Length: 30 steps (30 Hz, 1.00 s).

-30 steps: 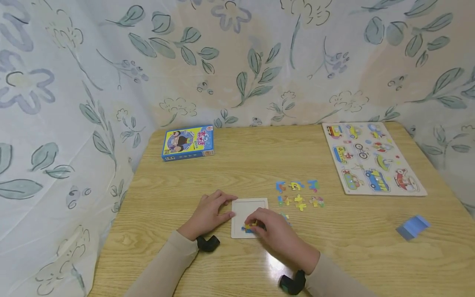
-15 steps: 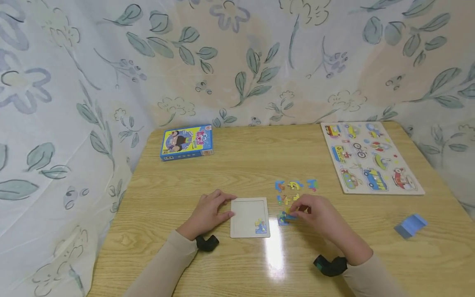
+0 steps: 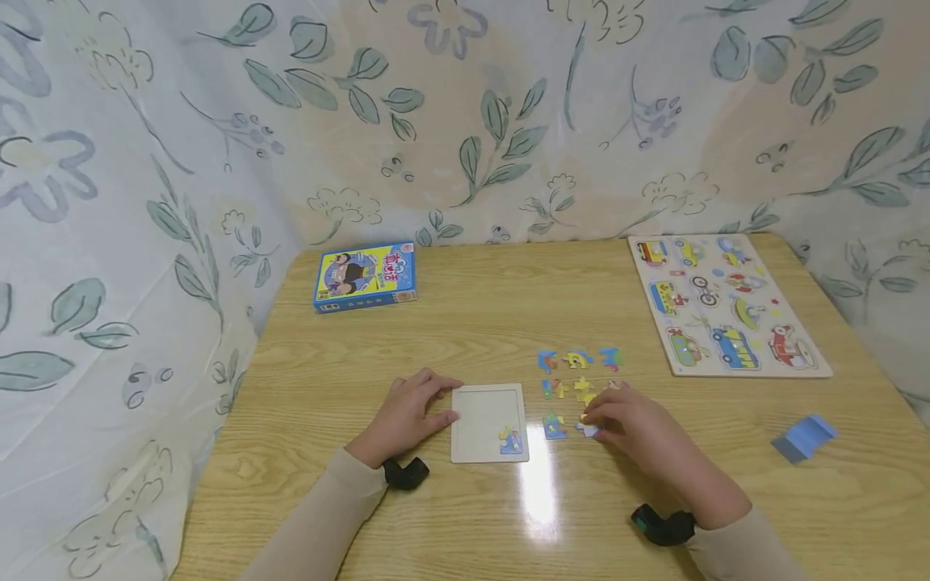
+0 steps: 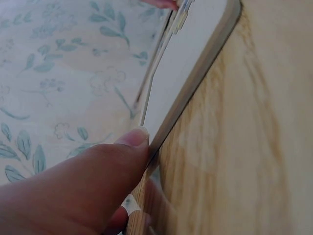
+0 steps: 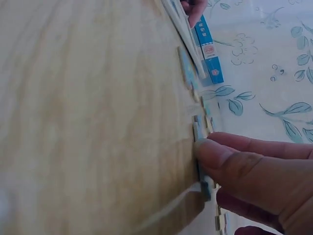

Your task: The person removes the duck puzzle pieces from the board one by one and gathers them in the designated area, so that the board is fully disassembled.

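A square puzzle tray (image 3: 479, 415) with a pale raised border lies on the table. One blue-and-yellow puzzle piece (image 3: 512, 441) sits in its lower right corner. My left hand (image 3: 408, 415) touches the tray's left side with thumb and index finger; in the left wrist view the thumb (image 4: 110, 164) rests against the tray edge. To the right of the tray, my right hand (image 3: 639, 424) pinches another puzzle piece (image 3: 587, 428) low at the table, partly hidden by the fingers. Several loose pieces lie in rows around it, including a blue-green one (image 3: 555, 427).
A blue card game box (image 3: 366, 277) lies at the back left. At the back right is a vehicle picture board (image 3: 730, 307), with a folded blue object (image 3: 804, 438) in front of it. A floral curtain (image 3: 465, 121) hangs behind the wooden table (image 3: 327, 347).
My right hand has carried a puzzle piece from the tray out to the right, lowering it among the loose pieces. The left hand has stayed at the tray's edge.
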Available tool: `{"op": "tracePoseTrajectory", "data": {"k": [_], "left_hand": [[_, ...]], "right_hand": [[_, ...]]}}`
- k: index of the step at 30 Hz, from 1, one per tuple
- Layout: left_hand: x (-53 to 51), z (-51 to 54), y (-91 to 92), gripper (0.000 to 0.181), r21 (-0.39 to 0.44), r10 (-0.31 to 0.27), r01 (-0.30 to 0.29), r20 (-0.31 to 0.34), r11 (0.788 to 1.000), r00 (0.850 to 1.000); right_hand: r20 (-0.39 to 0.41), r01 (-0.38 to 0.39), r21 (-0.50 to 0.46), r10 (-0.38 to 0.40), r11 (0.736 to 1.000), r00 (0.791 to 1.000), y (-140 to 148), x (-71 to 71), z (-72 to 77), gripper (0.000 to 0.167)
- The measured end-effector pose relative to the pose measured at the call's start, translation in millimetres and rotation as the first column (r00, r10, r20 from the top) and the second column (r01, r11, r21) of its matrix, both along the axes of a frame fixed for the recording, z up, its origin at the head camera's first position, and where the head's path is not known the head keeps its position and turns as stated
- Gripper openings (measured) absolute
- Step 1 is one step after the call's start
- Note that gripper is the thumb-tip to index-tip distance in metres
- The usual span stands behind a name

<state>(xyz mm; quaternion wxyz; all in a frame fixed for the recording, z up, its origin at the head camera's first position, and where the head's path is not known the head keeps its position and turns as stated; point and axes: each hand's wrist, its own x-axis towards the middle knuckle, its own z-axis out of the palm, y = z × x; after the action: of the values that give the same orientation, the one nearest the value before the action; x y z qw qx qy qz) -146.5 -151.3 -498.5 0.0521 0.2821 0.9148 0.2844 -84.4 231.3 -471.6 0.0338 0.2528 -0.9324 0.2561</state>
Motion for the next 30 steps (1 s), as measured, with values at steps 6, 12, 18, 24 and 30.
{"op": "tracePoseTrajectory", "data": {"k": [6, 12, 18, 24, 30], "left_hand": [[0.1, 0.0, 0.5, 0.046, 0.004, 0.004, -0.004, 0.003, 1.000, 1.000], [0.6, 1.2, 1.8, 0.046, 0.013, 0.006, -0.006, 0.008, 1.000, 1.000], [1.6, 3.3, -2.0, 0.046, 0.009, 0.010, -0.010, 0.020, 1.000, 1.000], [0.3, 2.3, -4.7, 0.046, 0.013, 0.021, -0.021, 0.008, 1.000, 1.000], [0.1, -1.3, -1.8, 0.045, 0.013, 0.002, -0.002, 0.008, 1.000, 1.000]], "right_hand": [[-0.065, -0.015, 0.025, 0.017, 1.000, 0.998, 3, 4.2, -2.1, 0.021], [-0.125, -0.029, 0.015, 0.031, 0.999, 0.992, 1, 4.5, -0.5, 0.022], [-0.286, -0.020, -0.011, 0.016, 1.000, 0.958, -31, 2.3, 5.4, 0.024], [-0.173, -0.054, 0.142, 0.079, 0.988, 0.982, -79, 1.6, 1.1, 0.044], [-0.093, -0.095, 0.225, 0.118, 0.970, 0.989, -99, 10.3, -11.7, 0.051]]}}
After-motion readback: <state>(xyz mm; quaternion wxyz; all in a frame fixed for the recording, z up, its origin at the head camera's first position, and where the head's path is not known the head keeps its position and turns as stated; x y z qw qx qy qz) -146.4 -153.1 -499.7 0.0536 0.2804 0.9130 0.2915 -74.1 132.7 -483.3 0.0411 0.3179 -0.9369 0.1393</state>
